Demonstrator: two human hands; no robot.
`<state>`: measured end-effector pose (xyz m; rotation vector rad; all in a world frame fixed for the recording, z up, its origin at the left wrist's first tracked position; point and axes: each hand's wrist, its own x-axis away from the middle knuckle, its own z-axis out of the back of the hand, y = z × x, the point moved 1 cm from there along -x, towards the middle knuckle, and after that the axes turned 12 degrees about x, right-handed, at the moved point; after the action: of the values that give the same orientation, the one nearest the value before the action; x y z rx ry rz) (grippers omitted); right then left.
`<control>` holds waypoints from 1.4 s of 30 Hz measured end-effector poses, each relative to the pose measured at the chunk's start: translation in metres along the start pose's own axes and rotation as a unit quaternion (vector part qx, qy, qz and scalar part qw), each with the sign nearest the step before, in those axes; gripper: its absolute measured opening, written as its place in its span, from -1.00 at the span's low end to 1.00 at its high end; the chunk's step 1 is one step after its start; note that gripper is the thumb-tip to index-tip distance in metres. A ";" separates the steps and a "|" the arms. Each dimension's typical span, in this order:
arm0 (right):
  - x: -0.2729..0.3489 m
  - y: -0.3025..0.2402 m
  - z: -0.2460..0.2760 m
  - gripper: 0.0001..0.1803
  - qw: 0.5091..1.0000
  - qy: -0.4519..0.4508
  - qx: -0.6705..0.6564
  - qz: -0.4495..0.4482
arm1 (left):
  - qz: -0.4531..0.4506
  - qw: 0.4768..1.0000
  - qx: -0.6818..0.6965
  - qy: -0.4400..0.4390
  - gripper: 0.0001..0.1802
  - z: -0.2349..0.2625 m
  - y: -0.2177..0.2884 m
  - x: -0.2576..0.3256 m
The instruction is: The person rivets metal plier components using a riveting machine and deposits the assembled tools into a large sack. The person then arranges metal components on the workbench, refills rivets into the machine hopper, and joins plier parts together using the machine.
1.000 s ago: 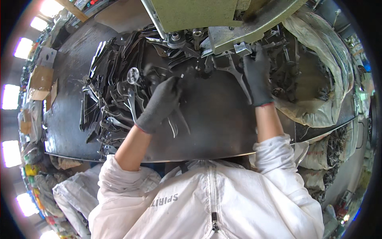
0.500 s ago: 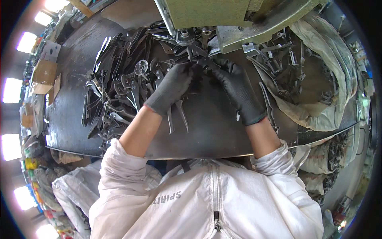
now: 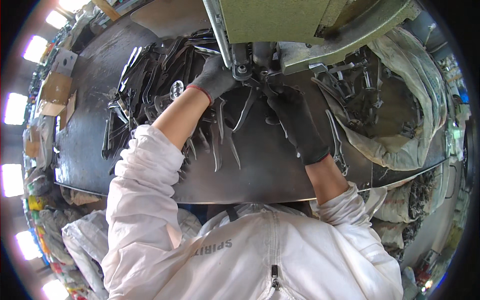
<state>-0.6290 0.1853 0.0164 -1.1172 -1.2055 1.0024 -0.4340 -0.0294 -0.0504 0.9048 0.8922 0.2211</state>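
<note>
In a dark coated glove, my right hand (image 3: 292,112) is closed on the near side of a pair of metal pliers (image 3: 246,111). The pliers' joint sits beneath the small head (image 3: 243,69) of a green machine, and one curved handle points toward me. My left hand (image 3: 216,75), gloved alike, reaches in at the left of that head, over the edge of the parts pile. Its fingers are mostly hidden by the machine, so their hold does not show. Several more plier handles (image 3: 217,145) lie on the table below my left wrist.
The green machine body (image 3: 275,20) overhangs the far middle of the dark metal table (image 3: 240,182). Dark lever parts (image 3: 167,55) are heaped at left. A pale sack (image 3: 425,125) with metal pieces lies open at right, a loose handle (image 3: 336,140) beside it. Cardboard boxes (image 3: 56,87) stand far left.
My left hand has moved away from the right hand, to the far left side of the machine head. The right hand has shifted slightly nearer, and a plier handle now shows between the hands.
</note>
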 end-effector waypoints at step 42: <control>0.008 -0.003 0.019 -0.77 0.998 0.015 0.049 -0.028 | 0.330 0.942 -0.033 -0.055 -0.79 -0.034 0.220 0.091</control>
<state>-0.6475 0.1951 0.0208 -1.0132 -1.1459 0.9875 -0.3609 0.1747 0.0537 1.1197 0.4471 0.7656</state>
